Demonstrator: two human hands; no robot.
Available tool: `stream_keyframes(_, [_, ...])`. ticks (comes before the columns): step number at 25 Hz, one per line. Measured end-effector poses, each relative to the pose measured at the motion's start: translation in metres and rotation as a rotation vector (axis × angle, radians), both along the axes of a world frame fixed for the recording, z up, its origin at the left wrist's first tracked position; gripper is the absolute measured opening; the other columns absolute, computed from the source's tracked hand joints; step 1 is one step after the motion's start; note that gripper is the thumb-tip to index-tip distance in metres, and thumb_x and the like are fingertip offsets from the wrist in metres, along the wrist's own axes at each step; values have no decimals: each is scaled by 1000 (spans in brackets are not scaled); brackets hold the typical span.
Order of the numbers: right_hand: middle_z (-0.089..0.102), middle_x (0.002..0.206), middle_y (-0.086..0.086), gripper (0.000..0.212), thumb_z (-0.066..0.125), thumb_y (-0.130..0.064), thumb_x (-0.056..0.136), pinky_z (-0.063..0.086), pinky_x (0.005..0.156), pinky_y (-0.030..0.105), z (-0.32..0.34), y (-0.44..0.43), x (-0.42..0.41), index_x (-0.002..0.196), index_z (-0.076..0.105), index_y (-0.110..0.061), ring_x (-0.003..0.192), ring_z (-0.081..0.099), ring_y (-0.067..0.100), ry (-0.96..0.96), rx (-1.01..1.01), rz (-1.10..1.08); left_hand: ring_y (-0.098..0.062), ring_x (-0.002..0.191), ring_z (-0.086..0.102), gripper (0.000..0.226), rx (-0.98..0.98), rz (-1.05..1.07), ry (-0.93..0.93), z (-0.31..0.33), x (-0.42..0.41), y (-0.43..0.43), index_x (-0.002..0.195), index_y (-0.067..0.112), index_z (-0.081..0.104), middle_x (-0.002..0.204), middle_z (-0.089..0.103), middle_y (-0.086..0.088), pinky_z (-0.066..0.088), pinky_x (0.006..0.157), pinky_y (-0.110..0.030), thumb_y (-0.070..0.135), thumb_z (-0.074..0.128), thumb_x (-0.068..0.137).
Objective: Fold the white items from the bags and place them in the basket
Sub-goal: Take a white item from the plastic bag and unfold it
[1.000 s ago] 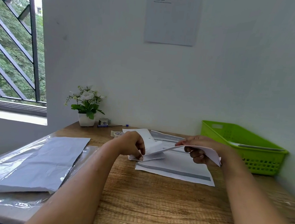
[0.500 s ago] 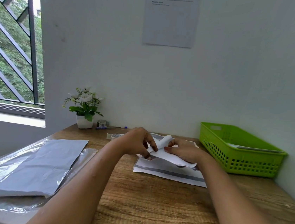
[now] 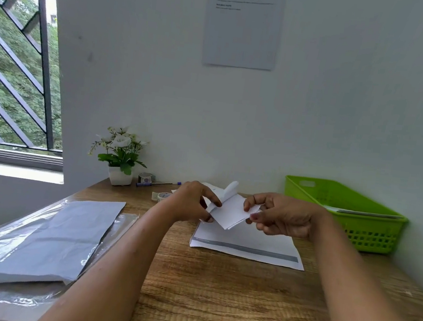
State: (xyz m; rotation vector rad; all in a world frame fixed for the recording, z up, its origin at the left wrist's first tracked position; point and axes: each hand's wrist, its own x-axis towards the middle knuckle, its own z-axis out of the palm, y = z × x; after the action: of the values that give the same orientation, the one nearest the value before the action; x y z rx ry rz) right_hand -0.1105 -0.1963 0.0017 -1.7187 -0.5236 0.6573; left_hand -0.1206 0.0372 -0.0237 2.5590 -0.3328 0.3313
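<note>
A second ago we held the thin white sheet of paper [image 3: 233, 213] spread wide, with our right hand [image 3: 281, 217] out near the green plastic basket [image 3: 376, 232]. Then we folded it low over the flat white bag with the grey stripe [image 3: 248, 243]. Now it is smaller and lifted up, pinched between our left hand [image 3: 190, 205] and right hand.

text: none legible | wall sheet [image 3: 243, 24]: printed lines too small to read

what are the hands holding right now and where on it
One folded white item, held above the table. The left hand pinches its left edge between thumb and fingers; the right hand pinches its right edge.
</note>
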Motion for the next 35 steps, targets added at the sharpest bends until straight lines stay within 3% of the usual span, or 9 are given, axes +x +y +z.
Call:
stream_keyframes(3, [59,72,7,10,61,2,86,54,53,16,-6,9,9,87,62,-9,54,61,7,-95,101,-131,-11,89,62,37,-11,-4,-10,1,-1,-1,99,31,73,105,68,3,41,74,-21,18,83,66])
stream_keyframes(6, [56,67,-1,10,71,-10,82,43,50,18,-17,21,20,86,63,-14,55,54,6,-405,-76,-330,-10,88,59,37,-3,-44,-36,3,-5,-6,100,30,73,106,67,4,42,78,-24,16,82,67])
stream_keyframes(10, [50,83,-5,54,83,-30,67,45,66,27,-36,35,39,111,53,-20,80,54,15,-836,-371,-595,-7,87,57,38,32,-115,-42,5,-6,-14,102,31,72,109,67,5,43,79,-23,18,82,68])
stream_keyframes(15, [44,123,9,91,87,-39,56,45,96,37,-41,31,45,132,38,-28,114,52,29,-796,-498,-622,-9,91,58,38,77,-167,-51,5,-6,-23,103,31,72,110,66,6,44,81,-23,15,80,70])
stream_keyframes(21, [56,118,10,61,83,-26,64,46,75,29,-40,41,36,117,52,-20,104,56,25,-797,-425,-663,-9,93,59,39,104,-164,-41,-2,3,-20,104,34,71,110,66,8,47,83,-25,14,77,71])
stream_keyframes(23, [57,117,6,48,83,-19,66,56,72,35,-33,35,30,107,59,-19,100,57,23,-643,-366,-562,-10,95,59,36,131,-155,-27,-3,6,-18,104,35,71,110,66,6,48,86,-28,13,74,75])
stream_keyframes(27, [56,122,-2,42,82,-21,71,54,83,32,-27,25,20,109,64,-20,102,57,17,-479,-597,-254,-12,100,58,27,276,-148,102,-12,9,-14,107,30,71,116,62,3,44,87,-27,23,72,80])
stream_keyframes(30, [57,124,-5,40,80,-33,72,46,93,30,-26,28,18,109,67,-24,111,53,15,-559,-798,-126,-12,101,55,32,263,-133,216,-20,11,-11,107,28,70,118,59,4,41,86,-27,38,74,77])
stream_keyframes(35, [66,113,0,17,71,-27,82,40,79,24,-36,37,25,97,70,-20,96,54,12,-707,-808,-142,-9,92,56,19,232,-100,196,-23,18,-6,97,21,71,104,64,5,43,82,-23,28,74,80])
